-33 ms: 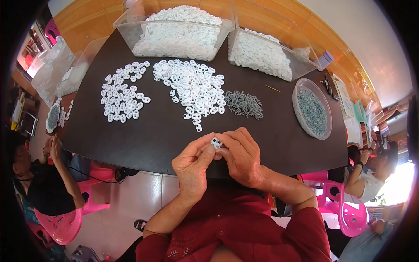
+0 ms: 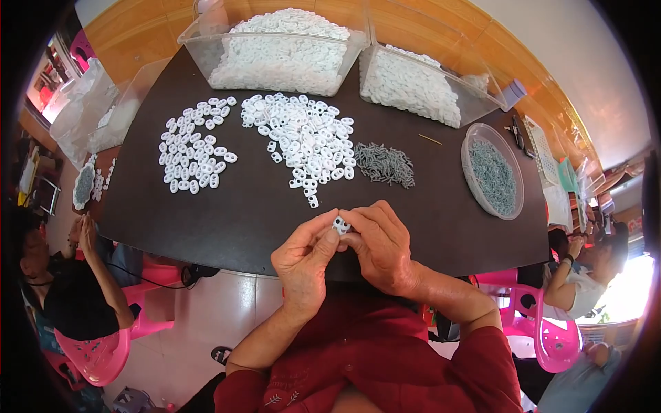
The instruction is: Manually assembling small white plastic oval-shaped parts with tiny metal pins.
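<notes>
Between my fingertips, just over the table's near edge, is a small white plastic piece with dark round holes (image 2: 340, 225). My left hand (image 2: 308, 258) pinches it between thumb and fingers from the left. Closed against its right side are the thumb and fingers of my right hand (image 2: 382, 246); whether they also hold a tiny part is hidden. Beyond my hands lies a heap of similar white pieces (image 2: 303, 134), with a small pile of grey screw-like parts (image 2: 384, 165) to its right. A looser group of white oval pieces (image 2: 196, 148) spreads at the left.
Two clear bins, one larger (image 2: 206, 65) and one smaller (image 2: 475, 110), stand at the back, full of white pieces. On the right of the dark table (image 2: 227, 230) are a round tub of grey parts (image 2: 520, 199), pliers (image 2: 518, 134) and a thin brass-coloured rod (image 2: 431, 139). People sit on both sides.
</notes>
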Motion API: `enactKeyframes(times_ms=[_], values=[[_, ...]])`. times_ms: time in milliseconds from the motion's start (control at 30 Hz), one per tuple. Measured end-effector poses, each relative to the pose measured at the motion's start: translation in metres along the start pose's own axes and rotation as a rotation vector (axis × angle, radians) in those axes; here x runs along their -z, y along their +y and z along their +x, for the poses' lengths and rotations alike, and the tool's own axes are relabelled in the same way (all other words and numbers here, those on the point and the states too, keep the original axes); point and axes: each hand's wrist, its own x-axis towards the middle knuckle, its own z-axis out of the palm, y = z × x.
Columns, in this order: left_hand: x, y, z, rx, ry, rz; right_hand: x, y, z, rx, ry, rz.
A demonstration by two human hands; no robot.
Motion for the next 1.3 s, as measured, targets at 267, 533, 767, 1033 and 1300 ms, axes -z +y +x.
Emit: enactKeyframes(times_ms=[267, 533, 767, 1033, 1300], values=[[0.003, 0.004, 0.001, -0.054, -0.042, 0.015, 0.003, -0.005, 0.003, -0.049, 0.013, 0.04], [0.002, 0.008, 0.0, -0.021, -0.049, -0.026, 0.002, -0.008, 0.001, -0.093, 0.023, 0.11], [0.0, 0.011, -0.004, -0.073, -0.064, -0.032, 0.001, -0.012, 0.001, -0.099, 0.037, 0.178], [0.003, -0.001, -0.006, -0.259, -0.08, 0.127, -0.005, -0.012, -0.003, -0.044, 0.106, 0.131], [0.003, -0.002, -0.007, -0.206, -0.06, 0.003, -0.007, -0.013, -0.002, -0.012, 0.123, 0.128]])
